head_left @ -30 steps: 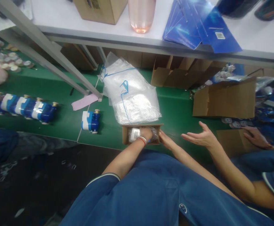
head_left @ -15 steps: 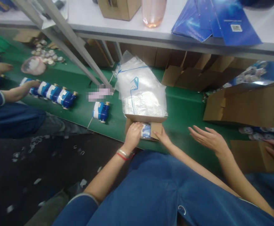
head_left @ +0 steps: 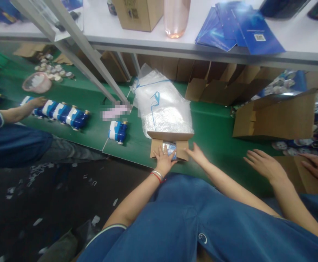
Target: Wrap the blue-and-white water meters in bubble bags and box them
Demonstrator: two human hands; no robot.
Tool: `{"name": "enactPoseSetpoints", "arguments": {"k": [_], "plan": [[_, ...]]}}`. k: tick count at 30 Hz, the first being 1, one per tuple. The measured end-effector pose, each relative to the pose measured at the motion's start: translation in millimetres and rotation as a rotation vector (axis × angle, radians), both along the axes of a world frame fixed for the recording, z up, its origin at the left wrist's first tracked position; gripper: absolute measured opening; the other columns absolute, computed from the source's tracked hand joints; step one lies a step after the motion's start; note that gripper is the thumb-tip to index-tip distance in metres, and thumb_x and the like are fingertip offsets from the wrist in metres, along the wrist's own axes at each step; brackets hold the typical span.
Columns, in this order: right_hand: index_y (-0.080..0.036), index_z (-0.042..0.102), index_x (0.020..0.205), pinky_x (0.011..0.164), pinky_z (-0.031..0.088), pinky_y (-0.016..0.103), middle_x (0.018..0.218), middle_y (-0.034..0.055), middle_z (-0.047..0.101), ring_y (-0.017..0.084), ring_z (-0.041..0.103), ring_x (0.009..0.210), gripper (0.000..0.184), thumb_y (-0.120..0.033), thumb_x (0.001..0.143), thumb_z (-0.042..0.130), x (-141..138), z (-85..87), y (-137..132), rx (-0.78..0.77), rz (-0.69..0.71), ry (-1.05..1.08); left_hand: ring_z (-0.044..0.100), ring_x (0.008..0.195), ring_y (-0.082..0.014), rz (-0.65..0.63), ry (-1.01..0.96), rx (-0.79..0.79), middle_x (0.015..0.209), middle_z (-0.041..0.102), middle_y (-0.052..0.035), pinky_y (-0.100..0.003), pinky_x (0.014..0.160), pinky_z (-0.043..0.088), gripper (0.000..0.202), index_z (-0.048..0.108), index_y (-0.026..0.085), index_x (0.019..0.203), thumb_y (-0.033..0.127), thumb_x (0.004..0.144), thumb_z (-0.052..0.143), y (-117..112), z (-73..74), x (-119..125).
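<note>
In front of me on the green bench is a small cardboard box point(head_left: 156, 142) with its lid standing up at the back and its side flaps spread. Inside lies an item in shiny blue-and-white wrap point(head_left: 171, 147), partly hidden by my fingers. My left hand point(head_left: 164, 160), wearing a ring and bracelets, lies with spread fingers on the item and the box's near edge. My right hand point(head_left: 198, 154) is open beside the right flap, its fingertips close to it; whether they touch, I cannot tell. A stack of bubble-wrap bags point(head_left: 166, 103) lies just behind the box.
A blue valve-like body point(head_left: 118, 131) stands to the left, and several similar ones point(head_left: 63, 113) stand by a co-worker's hand point(head_left: 39, 102). Another person's open hand point(head_left: 265, 165) reaches in from the right, near a large carton point(head_left: 273, 118). A shelf point(head_left: 186, 51) runs above the bench.
My left hand has spread its fingers and pressed flatter over the wrapped item. My right hand has come away from the right flap. The neighbouring hand on the right has drawn further right.
</note>
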State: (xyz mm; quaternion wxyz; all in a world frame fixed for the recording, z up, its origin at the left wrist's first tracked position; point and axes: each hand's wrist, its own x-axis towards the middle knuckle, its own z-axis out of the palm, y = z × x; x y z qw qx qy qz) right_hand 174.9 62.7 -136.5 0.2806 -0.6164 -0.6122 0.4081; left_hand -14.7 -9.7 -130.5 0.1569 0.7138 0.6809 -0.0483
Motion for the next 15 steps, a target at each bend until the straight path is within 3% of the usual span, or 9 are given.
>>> {"name": "enactPoseSetpoints", "arguments": {"k": [2,4,6,7,9,12,15], "plan": [[-0.014,0.029,0.144,0.107,0.031,0.049,0.145,0.0227,0.033,0.034,0.038,0.130,0.081,-0.044,0.078,0.063,6.9,42.9,26.2,0.219,-0.012,-0.132,0.000,0.140,-0.0442,0.002,0.002,-0.005,0.156,0.013,-0.0064,-0.075,0.100,0.001,0.061,0.032,0.043,0.141,0.057,0.084,0.048,-0.8,-1.1,-2.9],[-0.019,0.032,0.144,0.106,0.035,0.045,0.141,0.0140,0.044,0.031,0.044,0.127,0.077,-0.040,0.078,0.065,1.1,80.6,57.5,0.361,0.289,-0.185,0.000,0.140,-0.0452,0.002,0.005,0.000,0.156,0.012,-0.0068,-0.076,0.099,0.000,0.060,0.033,0.044,0.140,0.058,0.084,0.049,-1.8,-2.1,-4.5],[-0.026,0.044,0.138,0.098,0.043,0.042,0.124,0.0069,0.061,0.028,0.058,0.111,0.061,-0.032,0.080,0.063,-15.4,102.2,83.9,0.368,0.637,-0.250,0.003,0.140,-0.0450,-0.008,0.007,0.011,0.156,0.013,-0.0072,-0.076,0.099,0.001,0.061,0.032,0.044,0.141,0.058,0.084,0.049,-2.7,-2.8,-5.3],[-0.029,0.049,0.134,0.093,0.047,0.040,0.116,0.0047,0.066,0.027,0.062,0.103,0.053,-0.027,0.082,0.061,-24.6,105.7,92.5,0.364,0.755,-0.292,0.004,0.140,-0.0445,-0.014,0.007,0.016,0.156,0.014,-0.0072,-0.075,0.100,0.002,0.060,0.032,0.044,0.141,0.058,0.084,0.048,-3.1,-2.9,-5.8],[-0.033,0.052,0.131,0.088,0.049,0.039,0.114,0.0027,0.067,0.025,0.064,0.099,0.048,-0.019,0.085,0.055,-39.1,100.4,98.0,0.412,0.855,-0.349,0.006,0.140,-0.0436,-0.010,0.009,0.023,0.156,0.015,-0.0075,-0.075,0.100,0.003,0.059,0.031,0.044,0.141,0.057,0.086,0.045,-4.0,-2.2,-7.2],[-0.032,0.050,0.133,0.096,0.045,0.038,0.134,0.0017,0.054,0.022,0.056,0.115,0.049,-0.012,0.089,0.045,-44.4,78.6,83.2,0.539,0.876,-0.321,0.008,0.140,-0.0430,0.023,0.009,0.045,0.156,0.013,-0.0081,-0.074,0.101,0.008,0.061,0.026,0.043,0.143,0.056,0.087,0.044,-5.0,2.3,-9.1],[-0.026,0.051,0.134,0.104,0.039,0.040,0.141,0.0049,0.046,0.023,0.050,0.123,0.043,-0.016,0.093,0.040,-41.6,63.7,63.1,0.614,0.813,-0.331,0.003,0.140,-0.0428,0.019,-0.013,0.108,0.157,0.003,-0.0104,-0.073,0.101,0.014,0.078,0.013,0.037,0.148,0.056,0.083,0.052,-4.1,11.1,-7.6]]}}
